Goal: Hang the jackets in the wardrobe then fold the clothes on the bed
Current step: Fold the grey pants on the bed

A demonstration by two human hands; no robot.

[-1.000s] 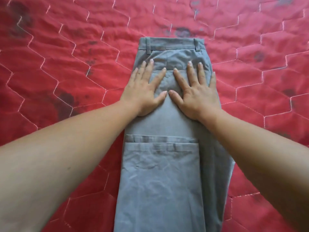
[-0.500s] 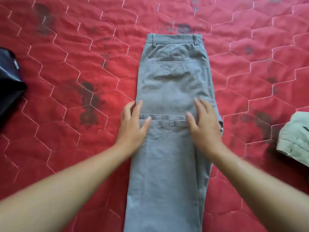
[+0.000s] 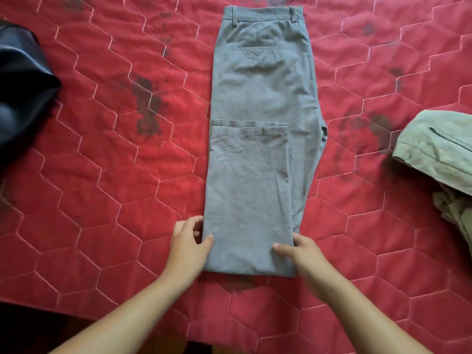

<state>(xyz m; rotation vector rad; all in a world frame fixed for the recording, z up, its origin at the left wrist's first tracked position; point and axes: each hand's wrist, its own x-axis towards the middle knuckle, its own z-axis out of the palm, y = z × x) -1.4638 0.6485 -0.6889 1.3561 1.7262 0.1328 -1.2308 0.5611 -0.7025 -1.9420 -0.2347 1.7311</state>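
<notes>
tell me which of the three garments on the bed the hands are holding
The grey trousers in the middle: the left hand and right hand grip their near folded end. The black garment at far left and the green one at right lie untouched.

**Soft daylight, wide-angle bend, slight softness**

The scene is evenly and fairly brightly lit by diffuse light, with no hard glare anywhere. Shadows are faint: a thin dark line under the near fold of the grey trousers [image 3: 258, 139], and a soft shade beside the pale green garment [image 3: 439, 149] at the right edge. The red quilt [image 3: 102, 175] keeps saturated colour, though its stitched hexagon lines bow outward toward the borders (the wide lens at work). The black item [image 3: 20, 93] at the left shows a dull bluish sheen. Detail is mildly soft overall, and both forearms near the bottom edge look smeared. The bottom left corner falls into deep shadow.
</notes>
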